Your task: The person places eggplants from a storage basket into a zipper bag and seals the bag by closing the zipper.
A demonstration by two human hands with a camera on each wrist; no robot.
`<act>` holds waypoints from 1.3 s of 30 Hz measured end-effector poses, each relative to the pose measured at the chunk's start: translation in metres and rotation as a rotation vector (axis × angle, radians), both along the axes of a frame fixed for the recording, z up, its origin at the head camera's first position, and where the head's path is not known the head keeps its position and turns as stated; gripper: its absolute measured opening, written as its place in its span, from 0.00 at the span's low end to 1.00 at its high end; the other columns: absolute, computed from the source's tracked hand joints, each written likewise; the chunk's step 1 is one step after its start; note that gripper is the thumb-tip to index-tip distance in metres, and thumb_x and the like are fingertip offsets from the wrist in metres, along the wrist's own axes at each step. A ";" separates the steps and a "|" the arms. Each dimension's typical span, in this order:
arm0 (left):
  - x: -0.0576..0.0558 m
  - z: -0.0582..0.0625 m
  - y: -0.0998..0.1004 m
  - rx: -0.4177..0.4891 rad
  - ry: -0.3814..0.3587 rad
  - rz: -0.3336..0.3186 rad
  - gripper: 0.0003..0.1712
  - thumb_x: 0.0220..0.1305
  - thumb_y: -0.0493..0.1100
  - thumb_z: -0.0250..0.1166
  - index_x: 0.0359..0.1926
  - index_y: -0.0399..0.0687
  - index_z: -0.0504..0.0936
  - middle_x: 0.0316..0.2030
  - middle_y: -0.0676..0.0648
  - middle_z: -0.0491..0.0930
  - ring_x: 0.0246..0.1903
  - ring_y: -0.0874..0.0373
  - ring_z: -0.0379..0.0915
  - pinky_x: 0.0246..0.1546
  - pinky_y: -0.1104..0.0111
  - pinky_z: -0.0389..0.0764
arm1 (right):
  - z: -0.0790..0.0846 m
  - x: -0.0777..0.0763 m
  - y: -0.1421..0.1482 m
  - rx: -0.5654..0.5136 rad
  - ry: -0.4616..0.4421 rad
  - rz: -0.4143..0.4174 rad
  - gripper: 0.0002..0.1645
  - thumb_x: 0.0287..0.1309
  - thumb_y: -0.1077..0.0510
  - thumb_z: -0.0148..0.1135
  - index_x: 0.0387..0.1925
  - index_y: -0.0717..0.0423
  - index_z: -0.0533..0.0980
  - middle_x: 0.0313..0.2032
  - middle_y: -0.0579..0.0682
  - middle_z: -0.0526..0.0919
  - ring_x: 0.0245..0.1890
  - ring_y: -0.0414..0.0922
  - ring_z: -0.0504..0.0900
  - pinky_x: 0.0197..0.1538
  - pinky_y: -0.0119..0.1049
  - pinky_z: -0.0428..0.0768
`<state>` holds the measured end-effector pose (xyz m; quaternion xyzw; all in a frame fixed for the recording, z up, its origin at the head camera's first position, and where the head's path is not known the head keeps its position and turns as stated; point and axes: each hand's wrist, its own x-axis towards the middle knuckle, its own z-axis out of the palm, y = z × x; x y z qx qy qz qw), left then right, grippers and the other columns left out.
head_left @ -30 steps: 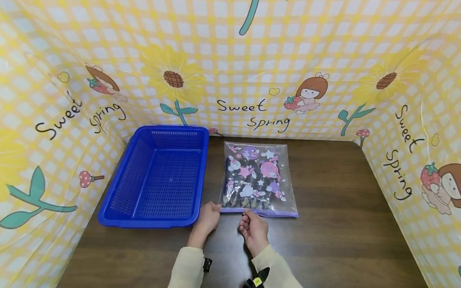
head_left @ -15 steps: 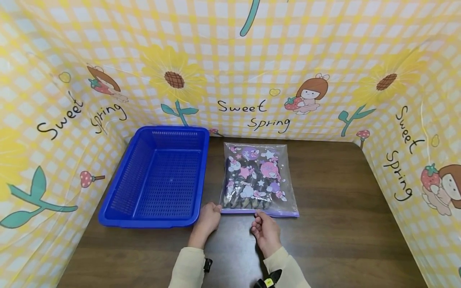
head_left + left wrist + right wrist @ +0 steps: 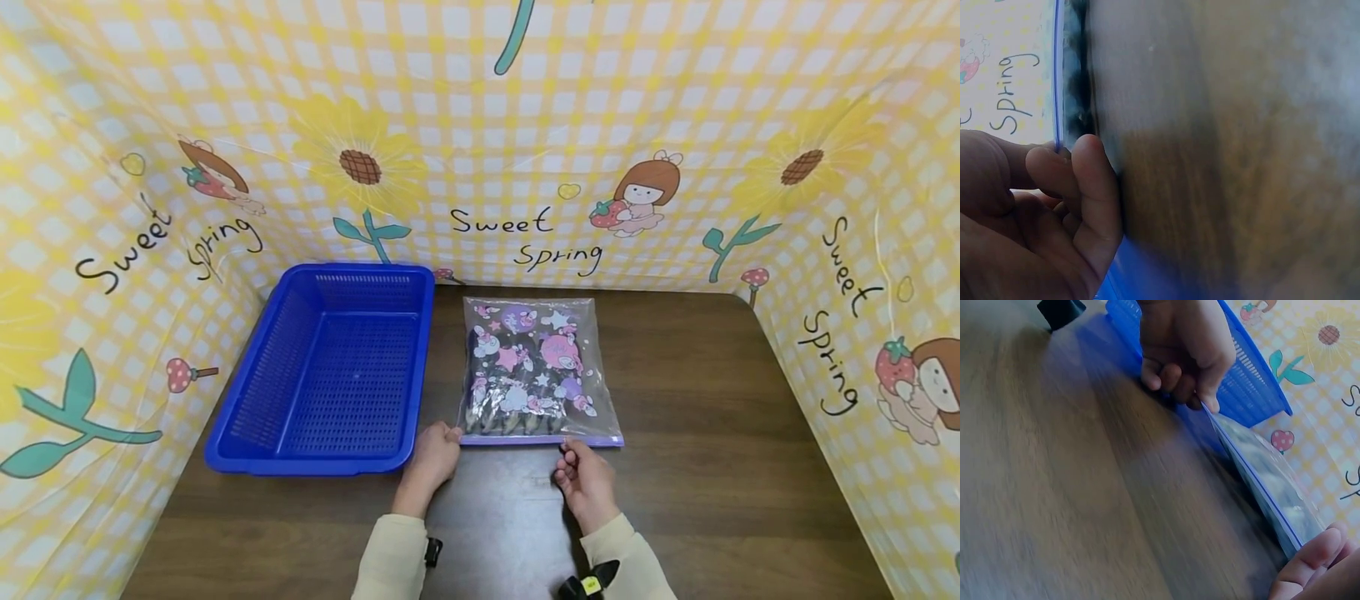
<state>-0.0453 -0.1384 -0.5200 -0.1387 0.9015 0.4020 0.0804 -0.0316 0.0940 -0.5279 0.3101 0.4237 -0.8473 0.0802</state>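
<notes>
A clear zip bag point(image 3: 536, 367) printed with pink and purple cartoon figures lies flat on the table, its purple zip edge point(image 3: 517, 440) facing me. Several dark items with paler ends show through the plastic on its left side. My left hand point(image 3: 432, 458) pinches the near left corner of the bag between thumb and finger. Farther right, my right hand point(image 3: 588, 482) pinches the zip edge, its other fingers curled beneath. In the right wrist view the zip strip point(image 3: 1257, 478) runs straight between both hands, slightly raised toward them.
A blue plastic basket point(image 3: 315, 467) with slotted walls stands left of the bag, close beside my left hand. Checked cloth point(image 3: 480, 167) with flowers hangs round the back and sides of the brown wooden table point(image 3: 705, 467).
My right hand has slid rightward along the zip edge, from about its middle to near its right end. My left hand holds the left corner throughout, and the bag has barely shifted.
</notes>
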 end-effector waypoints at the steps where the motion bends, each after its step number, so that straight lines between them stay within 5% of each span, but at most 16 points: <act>1: 0.000 0.000 0.000 0.000 -0.001 -0.001 0.15 0.74 0.41 0.56 0.28 0.41 0.74 0.22 0.45 0.72 0.25 0.52 0.71 0.27 0.60 0.72 | 0.001 -0.001 0.002 0.026 -0.030 -0.009 0.15 0.65 0.64 0.58 0.21 0.58 0.79 0.13 0.41 0.75 0.14 0.34 0.74 0.21 0.25 0.73; 20: -0.002 -0.001 -0.002 0.000 -0.022 -0.021 0.14 0.75 0.41 0.55 0.31 0.38 0.76 0.21 0.44 0.72 0.23 0.51 0.71 0.27 0.59 0.72 | 0.004 -0.005 0.061 0.024 -0.081 -0.036 0.20 0.71 0.63 0.56 0.20 0.57 0.80 0.13 0.41 0.76 0.15 0.35 0.76 0.23 0.26 0.74; 39: 0.001 -0.007 -0.012 -0.052 0.010 -0.015 0.12 0.75 0.40 0.54 0.34 0.36 0.76 0.27 0.42 0.75 0.30 0.46 0.76 0.33 0.54 0.76 | -0.004 -0.007 0.065 0.047 -0.018 0.018 0.18 0.73 0.61 0.56 0.24 0.55 0.80 0.16 0.44 0.76 0.18 0.38 0.78 0.26 0.29 0.78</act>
